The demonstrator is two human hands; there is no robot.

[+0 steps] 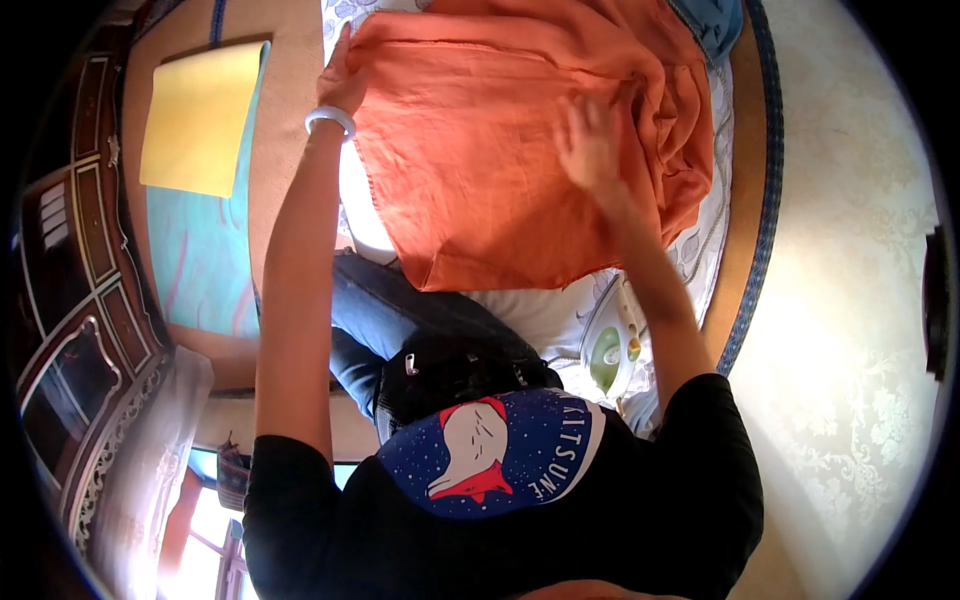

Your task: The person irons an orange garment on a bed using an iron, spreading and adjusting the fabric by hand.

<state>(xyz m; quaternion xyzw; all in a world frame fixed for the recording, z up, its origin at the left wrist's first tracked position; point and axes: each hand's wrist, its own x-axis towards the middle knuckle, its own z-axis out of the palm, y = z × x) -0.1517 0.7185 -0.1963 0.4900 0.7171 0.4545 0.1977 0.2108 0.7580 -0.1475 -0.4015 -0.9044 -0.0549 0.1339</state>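
Observation:
A wide orange cloth garment (470,150) lies spread over a padded white patterned cover, smooth in the middle and bunched in folds on the right. My left hand (343,82), with a pale bangle at the wrist, rests at the garment's upper left edge, its fingers stretched out; part of it is hard to make out. On the orange fabric towards the right lies my right hand (590,148), flat with fingers apart and slightly blurred. A white and green clothes iron (610,345) sits near my right forearm, below the garment's lower right corner.
To the left, a yellow sheet (200,120) overlaps a turquoise sheet (203,260) on the brown surface. Some blue cloth (712,25) is at the top right. Dark carved furniture (80,270) stands at far left, and a pale patterned surface (850,250) is on the right.

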